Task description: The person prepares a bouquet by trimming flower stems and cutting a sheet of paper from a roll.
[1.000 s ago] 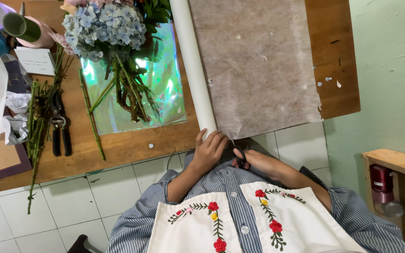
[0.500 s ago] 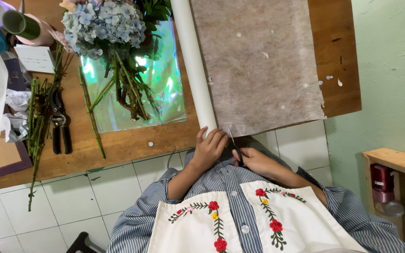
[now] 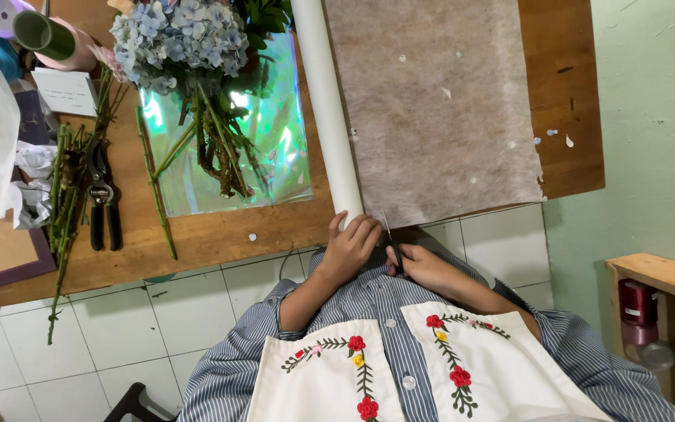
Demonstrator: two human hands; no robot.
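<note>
- L hand (image 3: 351, 248) sits at the near end of the white paper roll (image 3: 326, 109), fingers curled over it and the sheet edge, grip closed on the roll end, pinning it at the table (image 3: 197, 234) edge.
- R hand (image 3: 423, 266) holds dark scissors (image 3: 391, 248), grip closed round the handles; blades point up at the near edge of the grey-brown paper sheet (image 3: 435, 109). Can't tell if the blades are open, too small.
- Sheet lies unrolled flat to the right of the roll, near edge overhanging the table a bit, well clear of the flowers.
- Progress, my read: paper is rolled out and scissors are at its near edge beside the roll, so the cut looks barely begun; no slit visible further up the sheet. Whole length along the roll seems left to cut.
- Blue-white flower bunch (image 3: 177, 39) w/ stems lies on a shiny iridescent film (image 3: 275, 141), left of the roll, not wrapped.
- Black pruners (image 3: 103, 199) and loose green stems (image 3: 64, 211) further left, untouched. Ribbon spools (image 3: 17, 23) at the far-left corner.
</note>
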